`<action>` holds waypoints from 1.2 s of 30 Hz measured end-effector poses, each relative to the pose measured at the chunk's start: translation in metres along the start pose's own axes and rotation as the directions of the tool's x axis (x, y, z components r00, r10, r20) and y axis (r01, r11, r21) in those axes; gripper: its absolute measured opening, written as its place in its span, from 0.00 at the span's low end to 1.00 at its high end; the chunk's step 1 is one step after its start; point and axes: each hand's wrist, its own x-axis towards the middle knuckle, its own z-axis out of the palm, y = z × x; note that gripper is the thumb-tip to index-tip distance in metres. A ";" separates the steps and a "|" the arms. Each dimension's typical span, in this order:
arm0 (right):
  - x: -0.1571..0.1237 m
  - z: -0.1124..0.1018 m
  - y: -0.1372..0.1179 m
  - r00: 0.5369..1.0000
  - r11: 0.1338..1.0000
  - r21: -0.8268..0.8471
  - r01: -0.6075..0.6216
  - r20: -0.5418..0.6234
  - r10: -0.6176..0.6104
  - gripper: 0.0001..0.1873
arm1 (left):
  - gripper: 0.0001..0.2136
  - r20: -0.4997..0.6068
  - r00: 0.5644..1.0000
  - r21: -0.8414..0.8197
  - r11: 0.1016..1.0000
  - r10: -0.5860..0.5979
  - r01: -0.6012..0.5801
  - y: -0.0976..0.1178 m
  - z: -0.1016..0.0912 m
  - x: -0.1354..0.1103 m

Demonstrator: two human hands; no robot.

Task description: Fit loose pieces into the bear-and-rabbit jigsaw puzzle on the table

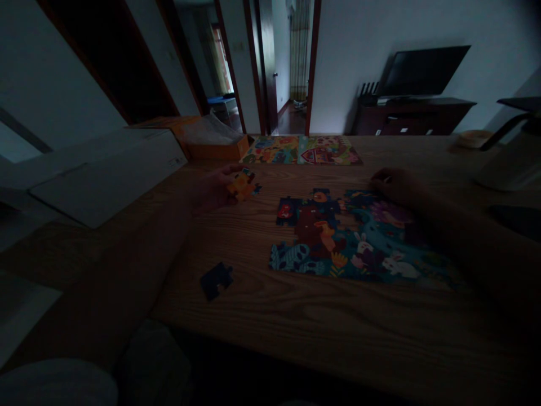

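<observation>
My left hand (217, 189) is closed on a jigsaw puzzle piece (242, 186), mostly orange with a dark edge, held above the table left of the puzzle. A partly joined jigsaw puzzle (363, 242) lies flat, showing white rabbits, a brown animal and blue-green shapes; its upper left outline is uneven. My right hand (393, 185) rests at the puzzle's upper edge with its fingers curled; whether anything is in them is too dark to make out. One loose dark blue puzzle piece (216, 280) lies nearer to me, left of the puzzle.
Two colourful picture sheets (301, 150) lie at the table's far side, beside an open orange box (220, 148) with clear plastic. A long white box (114, 172) stands at left. On the right are a pale jug (513, 160), a round bowl (475, 138) and a dark flat object (515, 220).
</observation>
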 end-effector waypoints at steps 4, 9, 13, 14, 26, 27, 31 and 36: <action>0.001 0.001 0.002 1.000 1.000 -0.001 -0.011 0.013 0.011 0.14 | 0.25 -0.014 1.000 -0.012 1.000 0.000 0.000 0.000 0.004 0.000; 0.000 0.000 -0.001 1.000 1.000 0.008 -0.019 -0.002 0.019 0.14 | 0.25 -0.060 0.998 -0.009 1.000 0.030 -0.030 0.000 0.005 0.002; 0.000 0.000 -0.001 1.000 1.000 -0.007 -0.019 0.009 0.019 0.13 | 0.23 -0.059 0.998 -0.023 0.999 0.025 -0.027 0.000 0.004 0.002; 0.000 0.000 -0.001 1.000 1.000 -0.020 -0.017 0.009 0.017 0.13 | 0.23 -0.051 0.999 -0.037 0.999 0.016 -0.018 0.000 0.004 0.002; -0.003 -0.004 -0.007 0.998 0.999 -0.003 -0.036 0.058 0.036 0.13 | 0.20 -0.003 0.999 -0.012 0.999 -0.040 0.040 -0.005 0.003 0.004; -0.003 -0.005 -0.009 0.997 0.999 -0.011 -0.044 0.057 0.045 0.13 | 0.21 0.007 0.999 -0.023 0.999 -0.035 0.035 -0.004 0.004 0.004; -0.005 -0.007 -0.011 0.998 0.998 -0.036 -0.042 0.050 0.044 0.13 | 0.18 0.064 0.997 -0.094 0.994 -0.043 0.049 0.000 0.012 0.001; -0.003 -0.004 -0.007 0.999 0.999 -0.034 -0.033 0.030 0.034 0.12 | 0.17 0.048 0.994 -0.152 0.983 -0.094 0.100 -0.002 0.020 0.001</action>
